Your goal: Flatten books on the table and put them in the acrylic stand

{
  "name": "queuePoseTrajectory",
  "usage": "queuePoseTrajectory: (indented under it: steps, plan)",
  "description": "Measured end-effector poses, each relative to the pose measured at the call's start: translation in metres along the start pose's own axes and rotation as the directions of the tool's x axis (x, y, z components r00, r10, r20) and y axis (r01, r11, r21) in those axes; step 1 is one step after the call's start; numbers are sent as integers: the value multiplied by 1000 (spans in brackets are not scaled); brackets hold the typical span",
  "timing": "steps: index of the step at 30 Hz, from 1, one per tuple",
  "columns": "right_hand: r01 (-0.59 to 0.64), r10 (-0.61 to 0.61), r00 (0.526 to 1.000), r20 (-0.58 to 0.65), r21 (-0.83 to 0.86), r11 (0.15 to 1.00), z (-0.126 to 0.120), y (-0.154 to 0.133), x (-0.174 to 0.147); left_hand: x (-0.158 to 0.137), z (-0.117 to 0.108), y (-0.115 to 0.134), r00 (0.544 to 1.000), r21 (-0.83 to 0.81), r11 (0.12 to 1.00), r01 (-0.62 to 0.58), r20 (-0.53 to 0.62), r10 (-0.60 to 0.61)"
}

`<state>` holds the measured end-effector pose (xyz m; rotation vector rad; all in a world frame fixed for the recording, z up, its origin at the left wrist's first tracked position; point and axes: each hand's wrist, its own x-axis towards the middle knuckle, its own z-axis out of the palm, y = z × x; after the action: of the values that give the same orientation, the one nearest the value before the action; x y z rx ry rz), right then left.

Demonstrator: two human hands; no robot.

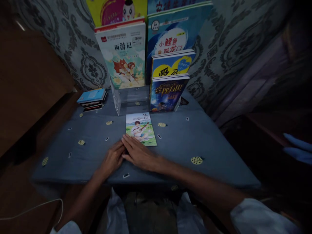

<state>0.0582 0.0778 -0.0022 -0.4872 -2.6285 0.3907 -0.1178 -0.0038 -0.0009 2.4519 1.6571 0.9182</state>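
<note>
A thin picture-covered book (142,125), showing a drawn figure with a guitar, lies flat on the blue tablecloth. Over its lower left corner rests my right hand (139,155), its fingers stretched out and lying flat, the thumb a little apart. Just left of the book is my left hand (112,160), its fingers extended and partly hidden beneath the right fingertips. The two hands touch each other, and neither grips anything I can see.
Behind the book stands a clear display rack (117,102) with a white-and-green storybook (128,73), a dark blue book (164,94) and several others. A small stack of books (92,97) lies at the back left. A white cable (36,207) hangs at lower left.
</note>
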Motion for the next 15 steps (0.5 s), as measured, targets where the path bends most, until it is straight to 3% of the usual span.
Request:
queuePoseTrajectory:
  steps: [3, 7, 11, 15]
  plan:
    - [-9, 9, 1000, 29, 4, 1000, 5, 1, -17, -1, 1, 1, 1000, -10, 1000, 16, -11, -16]
    - [-81, 81, 997, -3, -33, 996, -7, 27, -45, -2, 1, 2, 999, -31, 999, 38, -28, -39]
    - [-234, 234, 972, 3, -34, 972, -24, 45, -68, 5, -1, 2, 987, -85, 983, 163, 20, -162]
    - [-314, 315, 949, -17, 34, 949, -33, 59, -66, 28, 2, -8, 963, -84, 959, 270, 31, -268]
